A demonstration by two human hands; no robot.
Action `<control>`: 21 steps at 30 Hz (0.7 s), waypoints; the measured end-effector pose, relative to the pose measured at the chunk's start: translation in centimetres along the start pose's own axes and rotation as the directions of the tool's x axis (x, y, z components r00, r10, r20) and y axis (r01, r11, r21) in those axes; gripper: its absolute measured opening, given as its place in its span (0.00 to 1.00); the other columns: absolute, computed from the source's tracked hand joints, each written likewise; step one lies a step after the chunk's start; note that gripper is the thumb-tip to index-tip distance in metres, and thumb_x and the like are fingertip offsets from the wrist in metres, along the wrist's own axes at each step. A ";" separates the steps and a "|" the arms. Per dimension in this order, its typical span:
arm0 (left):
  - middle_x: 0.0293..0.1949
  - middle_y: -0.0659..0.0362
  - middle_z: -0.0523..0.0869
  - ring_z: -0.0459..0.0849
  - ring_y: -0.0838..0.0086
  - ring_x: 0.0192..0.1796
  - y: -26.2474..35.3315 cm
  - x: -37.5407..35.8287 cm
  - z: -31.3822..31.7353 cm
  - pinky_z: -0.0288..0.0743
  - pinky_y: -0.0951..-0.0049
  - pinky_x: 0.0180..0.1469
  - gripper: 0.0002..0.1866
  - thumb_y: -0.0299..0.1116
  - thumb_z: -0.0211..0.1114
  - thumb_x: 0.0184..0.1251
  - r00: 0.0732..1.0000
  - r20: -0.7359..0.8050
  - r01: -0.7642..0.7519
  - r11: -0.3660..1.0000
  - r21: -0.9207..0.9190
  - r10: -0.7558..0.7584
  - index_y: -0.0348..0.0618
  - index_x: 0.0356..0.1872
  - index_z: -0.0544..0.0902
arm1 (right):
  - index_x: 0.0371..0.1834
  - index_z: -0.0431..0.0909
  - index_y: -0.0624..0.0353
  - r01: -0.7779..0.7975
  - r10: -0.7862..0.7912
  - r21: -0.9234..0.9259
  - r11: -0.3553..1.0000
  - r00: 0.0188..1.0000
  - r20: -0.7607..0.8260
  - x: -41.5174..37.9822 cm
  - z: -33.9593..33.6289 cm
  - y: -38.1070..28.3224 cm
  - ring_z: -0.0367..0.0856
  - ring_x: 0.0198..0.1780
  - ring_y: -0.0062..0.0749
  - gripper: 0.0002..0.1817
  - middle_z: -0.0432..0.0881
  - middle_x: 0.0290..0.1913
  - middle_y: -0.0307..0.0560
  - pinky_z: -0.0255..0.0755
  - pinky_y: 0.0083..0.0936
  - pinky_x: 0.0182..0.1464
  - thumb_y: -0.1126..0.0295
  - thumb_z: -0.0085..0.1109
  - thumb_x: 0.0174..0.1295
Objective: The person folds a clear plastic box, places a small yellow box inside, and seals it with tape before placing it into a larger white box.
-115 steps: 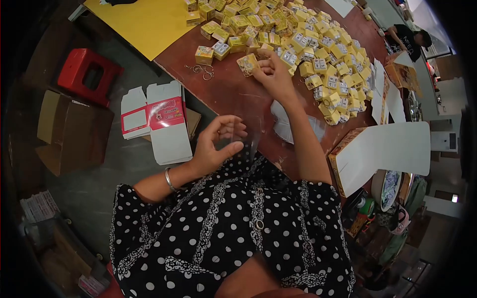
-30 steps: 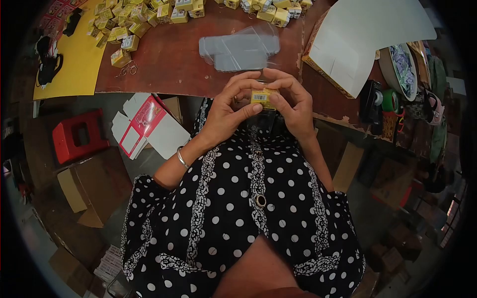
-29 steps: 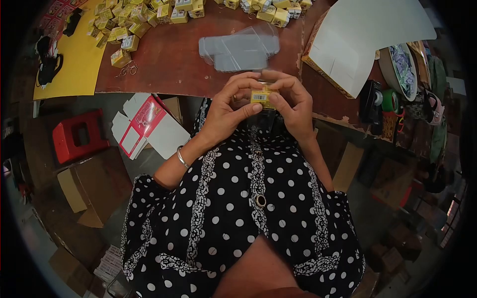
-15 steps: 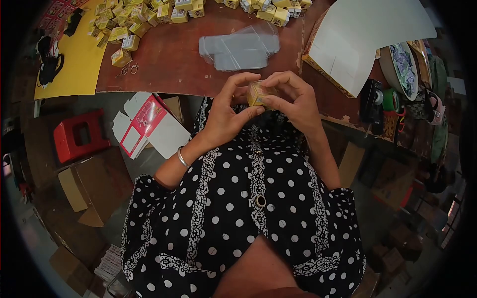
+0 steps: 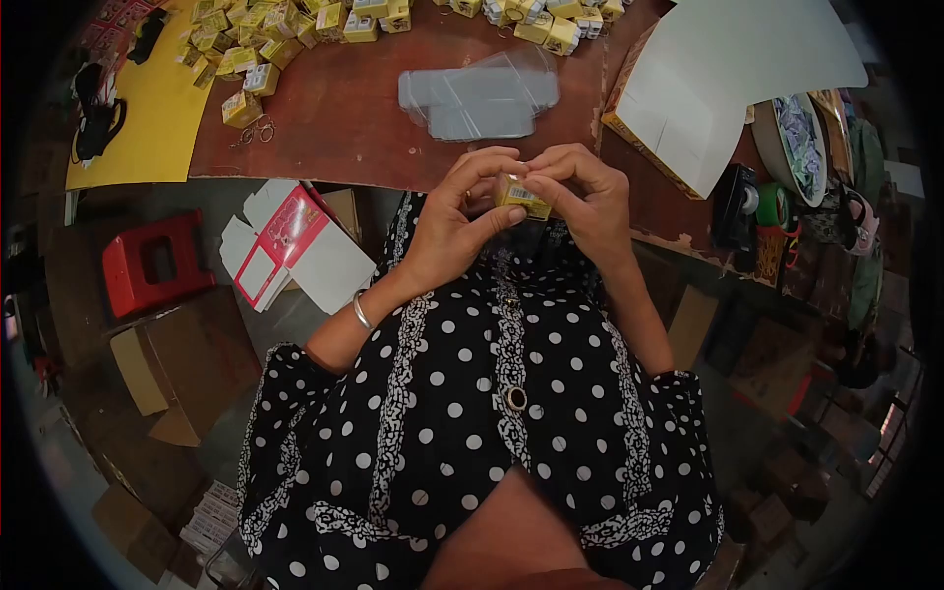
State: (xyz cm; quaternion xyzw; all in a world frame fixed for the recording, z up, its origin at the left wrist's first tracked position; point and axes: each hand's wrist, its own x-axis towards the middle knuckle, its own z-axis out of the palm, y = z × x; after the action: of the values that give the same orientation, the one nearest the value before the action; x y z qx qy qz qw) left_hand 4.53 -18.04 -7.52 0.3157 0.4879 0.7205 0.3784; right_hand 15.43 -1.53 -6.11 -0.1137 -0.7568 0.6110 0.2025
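Observation:
Between my two hands, just off the table's near edge, is a small yellow box (image 5: 526, 200) with a barcode-like patch on the face toward me. My left hand (image 5: 460, 208) grips it from the left, thumb on the lower front and fingers over the top. Thumb and fingertips of my right hand (image 5: 582, 202) pinch its upper right edge. The fingers hide much of the box. Beyond my hands, a stack of clear plastic sheets or sleeves (image 5: 480, 96) lies on the red-brown table (image 5: 324, 128).
Many small yellow boxes (image 5: 280, 22) are heaped at the back left, with metal rings (image 5: 260, 130) near one. A large open white carton (image 5: 678, 108) stands right, beside green tape (image 5: 773, 201). Below the table are a red stool (image 5: 128, 270) and a pink-and-white carton (image 5: 295, 231).
The small box has been turned in my hands, so its barcode-like patch now shows higher up. My right fingers have shifted to its top edge.

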 end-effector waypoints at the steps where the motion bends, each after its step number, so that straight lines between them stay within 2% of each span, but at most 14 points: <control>1: 0.66 0.58 0.71 0.83 0.71 0.62 -0.1 0.0 0.0 0.80 0.72 0.64 0.24 0.17 0.68 0.68 1.000 -0.001 -0.001 1.000 -0.001 0.001 0.38 0.64 0.75 | 0.38 0.86 0.68 0.038 -0.040 -0.040 0.998 0.998 -0.056 -0.1 0.3 0.1 0.83 0.47 0.24 0.02 0.86 0.44 0.45 0.77 0.20 0.50 0.81 0.68 0.64; 2: 0.66 0.58 0.70 0.83 0.71 0.62 -0.3 0.0 -0.1 0.80 0.72 0.64 0.23 0.17 0.68 0.68 1.000 -0.012 0.015 1.000 -0.021 -0.016 0.38 0.63 0.76 | 0.38 0.86 0.68 0.037 -0.039 -0.041 0.998 0.998 -0.056 -0.1 0.5 0.0 0.83 0.47 0.24 0.02 0.86 0.44 0.45 0.77 0.20 0.50 0.81 0.68 0.64; 4: 0.66 0.58 0.70 0.83 0.71 0.62 -0.4 0.0 -0.1 0.80 0.72 0.65 0.22 0.17 0.67 0.68 0.999 -0.021 0.034 0.999 -0.042 -0.035 0.37 0.62 0.77 | 0.36 0.86 0.67 0.127 -0.145 -0.209 0.970 0.987 -0.074 -0.1 0.8 0.0 0.83 0.45 0.24 0.01 0.86 0.44 0.45 0.77 0.20 0.50 0.82 0.68 0.64; 8: 0.65 0.58 0.72 0.83 0.73 0.61 0.4 0.2 0.0 0.79 0.74 0.63 0.24 0.17 0.68 0.68 0.996 -0.005 0.094 0.994 -0.048 -0.094 0.38 0.65 0.74 | 0.37 0.85 0.68 0.194 -0.213 -0.302 0.933 0.976 -0.033 0.2 0.2 0.0 0.83 0.44 0.22 0.00 0.85 0.44 0.45 0.77 0.19 0.49 0.82 0.66 0.66; 10: 0.65 0.58 0.73 0.84 0.73 0.61 0.6 0.2 0.0 0.79 0.74 0.62 0.25 0.18 0.68 0.68 0.993 0.004 0.120 0.992 -0.035 -0.120 0.38 0.65 0.73 | 0.39 0.84 0.69 -0.075 0.077 0.048 0.996 0.996 -0.040 0.4 -0.1 0.0 0.83 0.44 0.20 0.01 0.86 0.43 0.44 0.77 0.18 0.48 0.81 0.64 0.68; 13: 0.65 0.58 0.75 0.84 0.73 0.60 0.8 0.4 -0.1 0.79 0.75 0.61 0.29 0.18 0.69 0.67 0.986 0.026 0.164 0.986 -0.013 -0.164 0.39 0.69 0.71 | 0.41 0.83 0.69 -0.118 0.119 0.032 0.993 0.992 -0.040 0.6 -0.1 0.0 0.82 0.43 0.18 0.02 0.86 0.41 0.44 0.77 0.16 0.46 0.81 0.64 0.69; 15: 0.65 0.57 0.75 0.85 0.72 0.59 1.0 0.4 0.0 0.79 0.74 0.61 0.33 0.19 0.70 0.66 0.994 0.021 0.103 0.993 0.052 -0.104 0.41 0.72 0.70 | 0.41 0.83 0.69 -0.142 0.144 0.034 0.989 0.988 -0.053 0.7 -0.1 -0.3 0.82 0.42 0.17 0.02 0.86 0.40 0.42 0.77 0.16 0.46 0.80 0.64 0.69; 21: 0.65 0.56 0.75 0.85 0.71 0.58 0.4 0.3 -0.3 0.80 0.73 0.60 0.37 0.20 0.72 0.65 0.992 0.025 0.119 0.989 0.085 -0.122 0.45 0.75 0.68 | 0.40 0.84 0.67 -0.176 0.173 -0.015 0.984 0.978 -0.119 0.6 0.4 -0.2 0.82 0.39 0.15 0.04 0.86 0.38 0.38 0.78 0.15 0.43 0.77 0.65 0.70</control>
State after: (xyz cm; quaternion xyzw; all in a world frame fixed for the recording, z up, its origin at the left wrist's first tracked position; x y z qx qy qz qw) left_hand 4.08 -17.97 -7.24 0.3120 0.5300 0.6704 0.4150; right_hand 14.72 -1.63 -5.92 -0.2179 -0.7383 0.6091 0.1907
